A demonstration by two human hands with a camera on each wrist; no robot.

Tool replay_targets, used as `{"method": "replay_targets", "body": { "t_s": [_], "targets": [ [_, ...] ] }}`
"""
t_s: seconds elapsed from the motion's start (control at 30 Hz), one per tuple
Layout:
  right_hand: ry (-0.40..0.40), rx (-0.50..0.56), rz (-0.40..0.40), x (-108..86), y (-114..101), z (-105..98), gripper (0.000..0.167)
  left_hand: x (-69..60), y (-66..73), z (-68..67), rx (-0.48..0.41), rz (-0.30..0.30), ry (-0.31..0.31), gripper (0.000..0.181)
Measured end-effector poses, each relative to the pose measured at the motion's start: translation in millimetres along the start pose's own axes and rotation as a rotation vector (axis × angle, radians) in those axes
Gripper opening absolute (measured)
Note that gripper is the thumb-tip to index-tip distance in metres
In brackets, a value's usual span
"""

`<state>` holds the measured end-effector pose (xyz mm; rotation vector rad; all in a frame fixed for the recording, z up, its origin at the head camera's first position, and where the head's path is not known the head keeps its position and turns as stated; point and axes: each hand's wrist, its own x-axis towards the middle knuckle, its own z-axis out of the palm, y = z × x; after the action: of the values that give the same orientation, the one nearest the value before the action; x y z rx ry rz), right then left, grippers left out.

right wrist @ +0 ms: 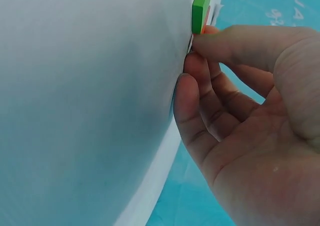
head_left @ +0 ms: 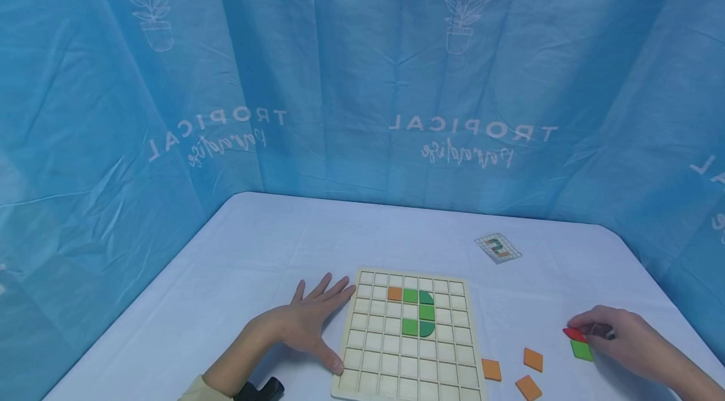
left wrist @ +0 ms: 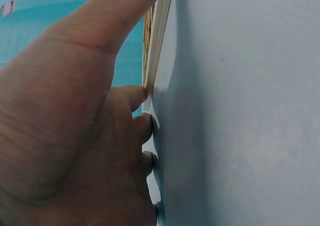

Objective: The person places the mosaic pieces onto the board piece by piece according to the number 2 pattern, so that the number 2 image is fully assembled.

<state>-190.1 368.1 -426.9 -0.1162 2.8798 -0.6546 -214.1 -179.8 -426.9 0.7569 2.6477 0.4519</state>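
My left hand (head_left: 308, 322) lies on the table with spread fingers. Its thumb and fingertips touch the left edge of a pale wooden grid board (head_left: 370, 363); the left wrist view shows this edge beside the thumb. Set in the board are an orange square tile (head_left: 394, 293), green squares (head_left: 427, 313) and two dark green rounded-corner tiles (head_left: 427, 328). At the right, my right hand (head_left: 623, 335) pinches a red tile (head_left: 574, 334) between thumb and fingers. A green tile (head_left: 581, 350) lies just below it; in the right wrist view the green tile (right wrist: 201, 10) mostly hides the red one.
Three loose orange tiles (head_left: 533, 359) lie between the board and my right hand. A small pattern card (head_left: 498, 248) lies farther back on the white table (head_left: 340, 225). Blue curtains (head_left: 362, 73) hang behind and beside the table.
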Motion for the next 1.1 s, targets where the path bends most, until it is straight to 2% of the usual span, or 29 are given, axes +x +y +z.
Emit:
{"method": "replay_targets", "body": {
  "t_s": [0.33, 0.57, 0.67, 0.93, 1.1],
  "targets": [
    [-0.018, 0.034, 0.037, -2.9, -4.4, -0.6, 0.037, 0.0, 1.1, -0.4, -0.009, -0.01, -0.005, 0.13],
    [-0.015, 0.021, -0.138, -5.1, -6.3, -0.3, 0.031, -0.4, 0.6, -0.3, -0.016, -0.01, -0.004, 0.129],
    [-0.023, 0.032, -0.181, -5.3, -6.7, -0.3, 0.028, -0.5, 0.1, -0.4, -0.014, -0.007, -0.005, 0.129],
    [0.001, 0.001, -0.213, -4.1, -8.6, -1.4, 0.021, -0.2, 1.3, -0.2, -0.017, -0.014, -0.005, 0.129],
    [0.001, -0.019, -0.179, -2.6, -9.6, -0.8, 0.021, -0.1, 1.7, 0.2, -0.015, -0.018, -0.003, 0.129]
  ]
}}
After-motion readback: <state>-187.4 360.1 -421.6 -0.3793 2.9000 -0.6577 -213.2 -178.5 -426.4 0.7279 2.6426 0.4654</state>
